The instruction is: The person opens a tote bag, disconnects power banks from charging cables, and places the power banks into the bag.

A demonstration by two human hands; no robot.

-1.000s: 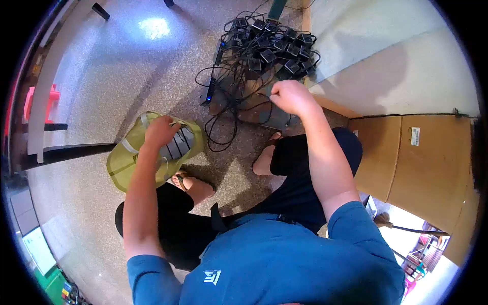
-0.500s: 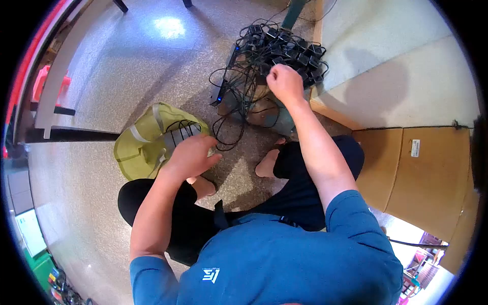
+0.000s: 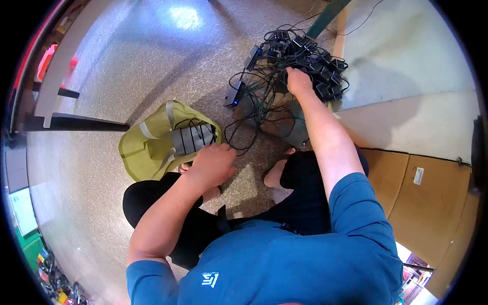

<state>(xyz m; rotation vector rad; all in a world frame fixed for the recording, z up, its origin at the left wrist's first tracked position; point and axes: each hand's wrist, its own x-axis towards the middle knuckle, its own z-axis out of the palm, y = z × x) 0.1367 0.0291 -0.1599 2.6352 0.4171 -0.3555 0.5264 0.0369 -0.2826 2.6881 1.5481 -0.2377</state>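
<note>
My right hand (image 3: 299, 81) reaches into a tangled heap of black power adapters (image 3: 320, 68) and black cables (image 3: 262, 104) on the floor. Its fingers are drawn together at the heap; what they pinch is hidden. My left hand (image 3: 213, 165) hangs half curled, thumb apart from the fingers, with nothing visible in it. Just beyond it is an olive-green bag (image 3: 145, 134) with grey straps, holding a grey item wound with black cord (image 3: 190, 138). A cable loop lies close to the left fingertips.
Two black boxes with blue lights, one a power hub (image 3: 235, 94), sit at the heap's left edge. A green post (image 3: 328, 19) rises behind it. To the right are a pale wall (image 3: 406, 56) and a cardboard panel (image 3: 427, 203). A dark table leg (image 3: 81, 123) stands left.
The view has shifted, so the heap and bag appear further right. My right hand's fingers now point into the heap; my left hand has moved slightly away from the bag, fingers more curled.
</note>
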